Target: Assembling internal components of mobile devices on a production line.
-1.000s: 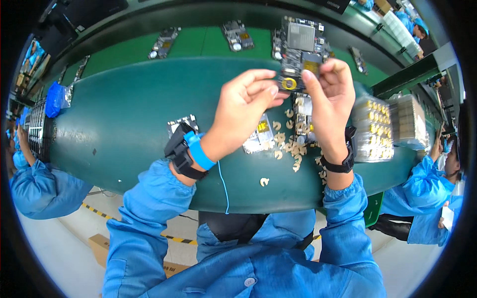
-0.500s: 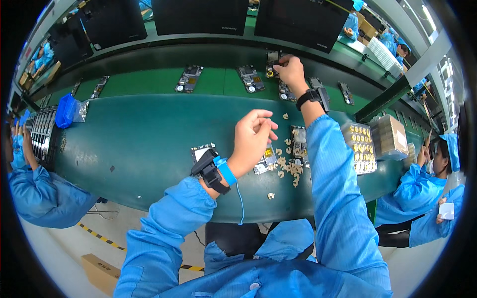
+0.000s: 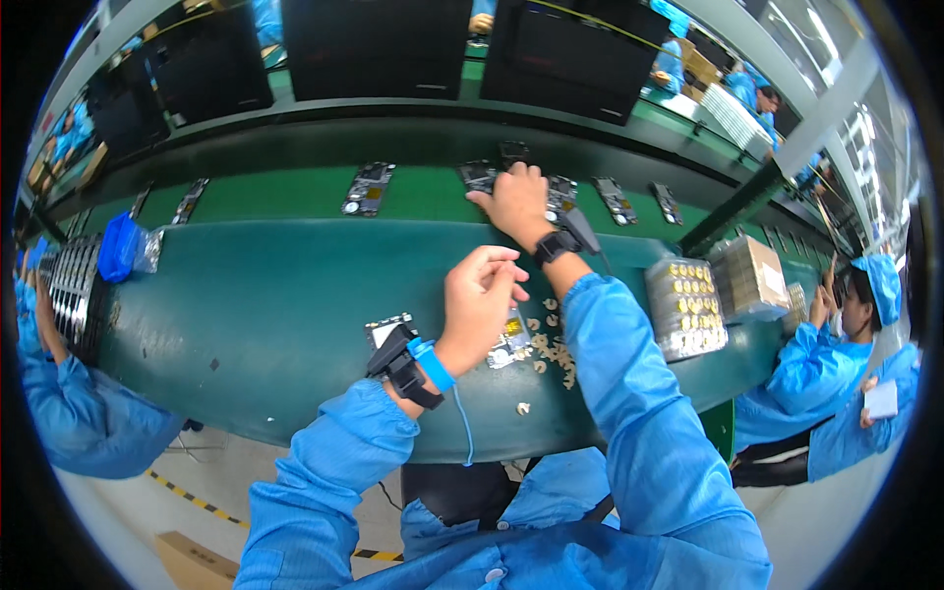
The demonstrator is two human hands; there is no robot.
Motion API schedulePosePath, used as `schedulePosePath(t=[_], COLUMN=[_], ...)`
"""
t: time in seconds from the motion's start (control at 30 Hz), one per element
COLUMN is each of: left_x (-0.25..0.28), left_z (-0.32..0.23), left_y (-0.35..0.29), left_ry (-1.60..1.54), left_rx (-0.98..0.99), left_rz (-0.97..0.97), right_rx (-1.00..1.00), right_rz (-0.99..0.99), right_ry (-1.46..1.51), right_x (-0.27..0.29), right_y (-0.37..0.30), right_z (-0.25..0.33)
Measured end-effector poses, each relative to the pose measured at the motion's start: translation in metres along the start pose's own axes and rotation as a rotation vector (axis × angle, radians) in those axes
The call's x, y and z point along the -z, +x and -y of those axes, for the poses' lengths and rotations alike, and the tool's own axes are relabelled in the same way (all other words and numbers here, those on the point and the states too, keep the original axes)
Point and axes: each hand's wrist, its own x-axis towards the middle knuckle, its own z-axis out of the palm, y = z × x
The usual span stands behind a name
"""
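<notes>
My right hand [image 3: 518, 205] is over the green conveyor, thumb spread from the loosely bent fingers, with nothing visible in it. Its fingers lie between a circuit board [image 3: 478, 177] on the left and another board [image 3: 561, 193] on the right; a further dark board [image 3: 513, 152] sits just beyond the fingertips. My left hand [image 3: 476, 303] hovers above the table with loosely curled fingers, apart and holding nothing that shows. Beside it lies a board with a yellow patch [image 3: 509, 339], partly covered by the hand. Another board [image 3: 387, 329] is partly behind my left wrist. Small cream-coloured pieces [image 3: 556, 356] lie scattered near my right forearm.
More boards [image 3: 368, 189] lie along the conveyor. At right stand a clear tray stack with round yellow parts [image 3: 688, 310] and a wrapped box [image 3: 757, 275]. A blue bin [image 3: 119, 246] is at left. Dark panels [image 3: 374, 49] stand behind. Co-workers sit at both sides.
My right hand has come back from the far dark board and moved left over the conveyor, its fingers no longer on it. My left hand keeps its pose. The whole view has shifted slightly.
</notes>
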Motion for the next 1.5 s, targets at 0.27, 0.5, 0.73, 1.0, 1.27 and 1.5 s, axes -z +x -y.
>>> schedulePosePath(t=[0.27, 0.5, 0.73, 1.0, 1.27, 1.5], left_x=[0.004, -0.003, -0.011, -0.013, -0.001, 0.001], left_z=[0.001, -0.006, -0.004, -0.006, -0.009, -0.006], left_y=[0.011, 0.003, 0.002, 0.003, 0.006, 0.011], left_ry=[-0.069, -0.108, -0.054, -0.15, -0.116, -0.115], left_rx=[0.092, 0.041, 0.062, 0.022, -0.015, 0.006], left_rz=[-0.161, 0.017, 0.064, 0.032, -0.078, -0.149], right_rx=[-0.29, -0.201, -0.209, -0.249, -0.298, -0.533], right_rz=[-0.048, -0.099, 0.2, 0.226, -0.067, 0.07], right_ry=[1.119, 1.013, 1.178, 1.383, 0.681, 0.111], right_x=[0.035, 0.093, 0.103, 0.098, 0.078, 0.016], right_y=[-0.027, -0.11, -0.124, -0.132, -0.105, -0.037], right_z=[-0.014, -0.011, -0.043, -0.046, -0.088, -0.133])
